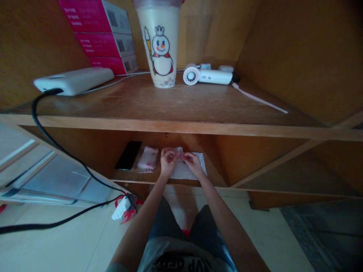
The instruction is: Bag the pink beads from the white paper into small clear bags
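Note:
On the lower shelf, my left hand (168,161) is closed in a pinch at the left edge of a small clear plastic bag (179,151). From the other side, my right hand (193,165) pinches the same bag with thumb and forefinger. What the bag contains, if anything, is too small to tell. Beneath both hands lies a white sheet (183,173). A clear packet with pink markings (148,157) rests left of my left hand, and farther left is a black smartphone (129,155).
Overhead, the upper shelf (181,104) carries a snowman-printed drink cup (161,49), pink boxes (99,37), a white power bank (76,80) and a white handheld fan (210,75). A black cable (68,153) hangs at left. A red-and-white bag (127,207) lies below.

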### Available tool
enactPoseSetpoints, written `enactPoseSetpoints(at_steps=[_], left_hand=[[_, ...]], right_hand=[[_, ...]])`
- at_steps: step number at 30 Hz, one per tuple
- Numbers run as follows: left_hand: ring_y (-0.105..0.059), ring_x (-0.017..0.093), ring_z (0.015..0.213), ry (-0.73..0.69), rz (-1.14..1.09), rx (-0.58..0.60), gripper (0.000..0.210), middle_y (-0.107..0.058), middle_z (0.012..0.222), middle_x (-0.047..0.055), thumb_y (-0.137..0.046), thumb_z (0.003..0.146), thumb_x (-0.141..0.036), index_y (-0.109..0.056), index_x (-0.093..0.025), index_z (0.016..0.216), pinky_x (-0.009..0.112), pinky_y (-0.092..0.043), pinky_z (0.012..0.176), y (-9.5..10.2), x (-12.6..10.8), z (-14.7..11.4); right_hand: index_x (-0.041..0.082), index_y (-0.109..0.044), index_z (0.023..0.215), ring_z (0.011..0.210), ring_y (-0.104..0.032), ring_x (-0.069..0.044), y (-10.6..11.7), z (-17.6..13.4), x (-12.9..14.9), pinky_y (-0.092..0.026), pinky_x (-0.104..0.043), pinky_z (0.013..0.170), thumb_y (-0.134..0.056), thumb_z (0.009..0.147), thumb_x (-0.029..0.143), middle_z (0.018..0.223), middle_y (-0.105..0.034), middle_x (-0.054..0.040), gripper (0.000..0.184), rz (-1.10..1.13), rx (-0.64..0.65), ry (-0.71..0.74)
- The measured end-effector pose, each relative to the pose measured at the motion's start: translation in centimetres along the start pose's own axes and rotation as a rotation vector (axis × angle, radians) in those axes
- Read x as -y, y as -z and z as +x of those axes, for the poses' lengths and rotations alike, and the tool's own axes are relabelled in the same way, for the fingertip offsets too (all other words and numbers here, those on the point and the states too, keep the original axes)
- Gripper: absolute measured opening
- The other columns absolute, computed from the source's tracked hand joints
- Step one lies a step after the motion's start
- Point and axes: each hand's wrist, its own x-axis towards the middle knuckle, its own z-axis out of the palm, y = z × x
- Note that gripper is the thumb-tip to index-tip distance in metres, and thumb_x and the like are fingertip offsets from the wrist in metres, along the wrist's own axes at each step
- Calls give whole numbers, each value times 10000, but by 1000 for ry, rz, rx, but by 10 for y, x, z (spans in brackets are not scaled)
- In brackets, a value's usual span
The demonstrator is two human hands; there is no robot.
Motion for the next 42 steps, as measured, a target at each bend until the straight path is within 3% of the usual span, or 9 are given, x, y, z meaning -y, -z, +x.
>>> enactPoseSetpoints(at_steps=[8,14,21,26,29,35,39,42], left_hand=[[-532,159,932,-92,72,126,150,-492,963,58,-629,736,-325,-644,-176,740,273,-484,764,-3,-2,-2],[-542,145,889,-110,68,170,131,-478,974,59,-570,786,-291,-626,-174,792,244,-497,686,-3,0,-3],[-525,153,900,-188,227,243,111,-485,987,63,-466,840,-225,-556,-172,805,285,-469,784,-5,-6,-6],[-514,162,904,-234,326,260,107,-488,984,64,-433,835,-175,-540,-179,832,300,-448,819,-4,-14,-10],[-520,149,875,-210,284,237,90,-478,976,57,-453,815,-161,-539,-177,795,284,-455,792,-2,-13,-11],[-529,124,788,-103,81,104,76,-478,903,43,-530,777,-193,-558,-167,711,226,-466,657,-2,-8,-6],[-530,139,811,-27,-37,16,56,-514,847,32,-623,687,-187,-575,-169,709,244,-449,714,0,-1,-1],[-545,131,759,98,-241,-65,96,-548,791,17,-599,665,-146,-556,-172,746,250,-445,714,2,9,1]], right_hand=[[178,-599,689,659,-561,-145,-1,-1,0,-460,-263,644,-591,713,306,709,-629,-26,130,4,11,28],[180,-625,712,677,-583,-157,0,-2,7,-461,-269,646,-561,741,303,740,-654,-38,142,-14,-11,14],[182,-576,704,637,-555,-137,1,-5,10,-430,-240,610,-509,765,269,685,-613,-8,125,-92,-13,73],[194,-532,688,585,-531,-137,5,-6,11,-406,-237,578,-481,743,223,613,-567,11,81,-197,-158,59],[196,-538,699,575,-540,-146,6,-6,12,-402,-240,561,-476,739,230,608,-579,4,81,-215,-227,23],[205,-551,750,613,-571,-159,4,-6,11,-417,-253,590,-500,736,260,657,-608,-4,77,-211,-238,-5],[211,-495,899,635,-582,-161,4,-4,6,-429,-250,583,-507,726,248,691,-607,5,177,-38,-272,-21],[208,-519,807,639,-561,-158,4,-3,2,-420,-253,603,-493,743,267,693,-594,-1,91,-86,-292,20]])
